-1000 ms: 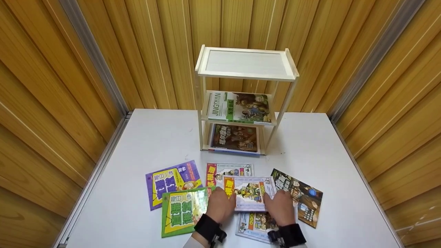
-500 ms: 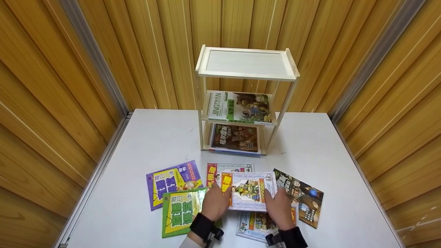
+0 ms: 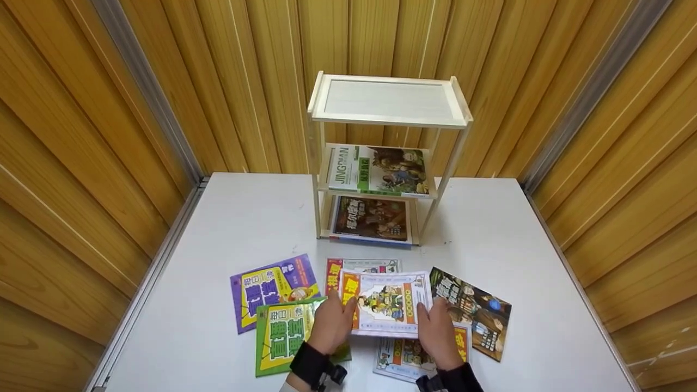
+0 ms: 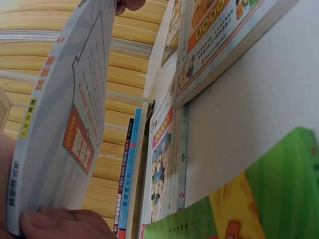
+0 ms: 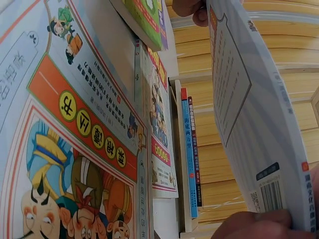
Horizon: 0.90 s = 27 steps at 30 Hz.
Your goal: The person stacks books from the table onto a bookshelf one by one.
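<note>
Holding the pale cartoon book (image 3: 384, 301) raised at the frame's lower centre, gripping one short edge with the left hand (image 3: 331, 325) and the other with the equally near right hand (image 3: 439, 333), pointing its long axis across the frame

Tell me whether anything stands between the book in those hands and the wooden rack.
Nothing visible stands upright in the way. Between the held book, gripped by the left hand and right hand, and the rack, a red-banded book lies flat on the table, lower than the held one.
</note>
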Tool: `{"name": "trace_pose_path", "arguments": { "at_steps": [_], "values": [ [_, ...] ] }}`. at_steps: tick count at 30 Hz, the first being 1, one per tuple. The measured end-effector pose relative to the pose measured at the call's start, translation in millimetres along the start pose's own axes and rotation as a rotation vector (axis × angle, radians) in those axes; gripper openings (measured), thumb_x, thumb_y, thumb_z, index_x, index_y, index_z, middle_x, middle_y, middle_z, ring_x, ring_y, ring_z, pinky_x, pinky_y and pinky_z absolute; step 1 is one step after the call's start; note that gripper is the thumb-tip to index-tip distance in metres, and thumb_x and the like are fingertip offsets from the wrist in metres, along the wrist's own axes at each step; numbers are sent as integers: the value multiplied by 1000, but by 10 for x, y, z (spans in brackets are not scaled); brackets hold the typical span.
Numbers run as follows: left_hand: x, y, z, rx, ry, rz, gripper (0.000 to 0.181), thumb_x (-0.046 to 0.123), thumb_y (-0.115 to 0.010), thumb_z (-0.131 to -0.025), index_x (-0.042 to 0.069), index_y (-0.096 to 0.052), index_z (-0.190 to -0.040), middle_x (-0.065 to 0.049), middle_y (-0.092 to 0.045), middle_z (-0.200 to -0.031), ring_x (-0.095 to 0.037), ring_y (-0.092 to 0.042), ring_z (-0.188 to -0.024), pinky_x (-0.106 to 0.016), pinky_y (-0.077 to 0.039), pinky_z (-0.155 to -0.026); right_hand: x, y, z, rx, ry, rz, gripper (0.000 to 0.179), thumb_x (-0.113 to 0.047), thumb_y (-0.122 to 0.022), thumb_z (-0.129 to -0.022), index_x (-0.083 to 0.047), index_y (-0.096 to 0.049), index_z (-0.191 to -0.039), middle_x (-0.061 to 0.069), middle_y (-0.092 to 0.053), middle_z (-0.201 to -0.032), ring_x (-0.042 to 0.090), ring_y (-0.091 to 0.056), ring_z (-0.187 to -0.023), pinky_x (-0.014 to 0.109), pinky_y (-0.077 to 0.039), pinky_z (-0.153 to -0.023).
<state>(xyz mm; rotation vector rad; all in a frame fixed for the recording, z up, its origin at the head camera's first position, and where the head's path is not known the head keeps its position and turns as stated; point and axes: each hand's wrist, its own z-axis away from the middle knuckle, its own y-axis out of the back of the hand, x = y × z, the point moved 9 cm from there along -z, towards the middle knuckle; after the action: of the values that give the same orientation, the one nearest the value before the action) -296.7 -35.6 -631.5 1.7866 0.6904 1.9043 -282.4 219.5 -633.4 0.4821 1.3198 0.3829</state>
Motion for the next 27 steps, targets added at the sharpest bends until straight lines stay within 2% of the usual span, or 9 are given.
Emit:
{"name": "trace_pose_path", "arguments": {
  "at_steps": [9, 13, 16, 20, 22, 24, 27],
  "values": [
    [40, 28, 1, 15, -25, -38, 49, 37, -60, -108, -9, -55, -125, -13, -64, -84, -24, -63, -76, -43, -52, -67, 5, -12, -4, -8, -3, -11, 35, -21, -41, -114, 4, -32, -137, 4, -29, -79, 17, -31, -61, 31, -29, -61],
    [41, 21, -14, -7, 7, -33, 52, 40, -59, -108, -8, -55, -127, -13, -66, -89, -22, -63, -78, -40, -52, -68, -10, 11, -12, -10, -8, -14, 31, -21, -42, -114, 2, -33, -132, 4, -31, -77, 17, -32, -60, 31, -30, -60],
    [52, 37, -45, -25, 27, -14, 55, 45, -58, -108, -7, -54, -129, -10, -63, -87, -20, -60, -74, -36, -49, -64, -76, 43, -21, 1, 12, -19, 30, -21, -44, -114, 1, -35, -132, 6, -40, -84, 17, -37, -64, 31, -32, -61],
    [99, 117, -95, -16, 8, 1, 53, 44, -58, -108, -6, -55, -125, -6, -57, -76, -18, -55, -64, -32, -44, -55, -212, 73, -24, 4, 79, -22, 35, -23, -47, -114, 2, -35, -136, 5, -40, -82, 16, -37, -63, 30, -31, -61],
    [126, 162, -119, -9, -8, -8, 53, 43, -58, -108, -7, -56, -124, -5, -55, -74, -17, -53, -61, -31, -43, -53, -265, 83, -22, -5, 98, -27, 37, -24, -48, -114, 1, -35, -138, 4, -33, -78, 15, -32, -61, 30, -30, -60],
    [160, 206, -147, -8, -14, -14, 55, 43, -57, -109, -9, -55, -127, -5, -55, -73, -18, -53, -60, -31, -43, -52, -322, 102, -24, -10, 114, -25, 40, -26, -49, -114, 0, -34, -140, 3, -32, -78, 15, -30, -61, 30, -29, -60],
    [247, 280, -206, 7, -28, -35, 56, 41, -58, -108, -10, -53, -129, -8, -60, -77, -20, -56, -64, -34, -46, -57, -418, 172, -58, 2, 125, -20, 40, -28, -51, -113, -3, -35, -140, 4, -39, -80, 14, -35, -62, 30, -31, -61]
  ]
}}
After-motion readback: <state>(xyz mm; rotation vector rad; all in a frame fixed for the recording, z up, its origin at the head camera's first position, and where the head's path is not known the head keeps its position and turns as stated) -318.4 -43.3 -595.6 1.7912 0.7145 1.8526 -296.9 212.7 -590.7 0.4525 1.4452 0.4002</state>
